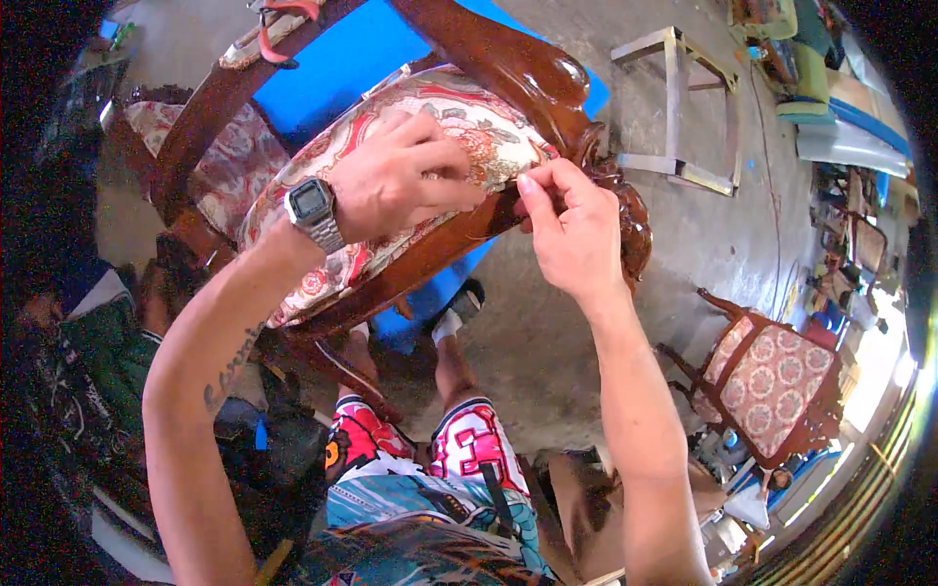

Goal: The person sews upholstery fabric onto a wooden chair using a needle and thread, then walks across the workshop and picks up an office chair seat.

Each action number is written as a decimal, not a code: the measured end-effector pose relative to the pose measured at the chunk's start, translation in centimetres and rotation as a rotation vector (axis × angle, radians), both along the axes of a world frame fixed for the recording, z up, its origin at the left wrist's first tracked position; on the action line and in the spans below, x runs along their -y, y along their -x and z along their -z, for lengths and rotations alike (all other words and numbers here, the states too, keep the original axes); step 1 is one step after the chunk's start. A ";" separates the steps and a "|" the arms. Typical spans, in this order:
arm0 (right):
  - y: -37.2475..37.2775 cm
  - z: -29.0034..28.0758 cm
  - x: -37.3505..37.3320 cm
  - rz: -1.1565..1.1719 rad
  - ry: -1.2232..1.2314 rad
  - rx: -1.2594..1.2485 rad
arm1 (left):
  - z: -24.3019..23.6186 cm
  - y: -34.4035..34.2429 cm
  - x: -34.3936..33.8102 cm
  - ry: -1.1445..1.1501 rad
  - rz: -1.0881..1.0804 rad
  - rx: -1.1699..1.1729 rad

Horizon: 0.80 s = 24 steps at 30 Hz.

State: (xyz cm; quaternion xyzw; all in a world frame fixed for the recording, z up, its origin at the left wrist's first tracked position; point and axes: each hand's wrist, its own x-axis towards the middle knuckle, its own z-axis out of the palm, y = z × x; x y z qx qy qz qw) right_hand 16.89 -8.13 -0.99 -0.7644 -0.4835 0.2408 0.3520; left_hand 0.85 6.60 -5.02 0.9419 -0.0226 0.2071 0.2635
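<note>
Before me is a carved, glossy brown wooden chair frame (528,61) with a padded panel (322,220) in cream and red patterned fabric. My left hand (403,176), a silver digital watch (313,210) on its wrist, rests on the fabric with bent fingers. At the panel's right end, by the wooden edge, my right hand (572,220) is closed in a pinch with thumb against forefinger. Whatever lies between those fingertips is too small to name. Red-handled pliers (278,34) lie on the frame at the upper left.
A blue sheet (327,63) lies under the chair frame. Beyond it on the right stands a bare grey wooden stool frame (674,107). A patterned chair (767,386) is at the lower right. Patterned upholstery (239,161) shows on the left, beside dark clutter.
</note>
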 end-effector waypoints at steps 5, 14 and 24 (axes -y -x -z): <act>0.2 -0.3 -0.1 -0.037 0.031 0.008 | 0.1 -0.1 -0.4 -0.013 0.110 0.037; 0.2 -0.9 -0.5 0.077 0.114 -0.032 | 0.4 -0.2 -0.2 0.097 0.042 0.055; 0.3 -0.8 -1.0 -0.031 0.108 0.025 | -0.1 0.3 0.6 0.159 -0.057 0.020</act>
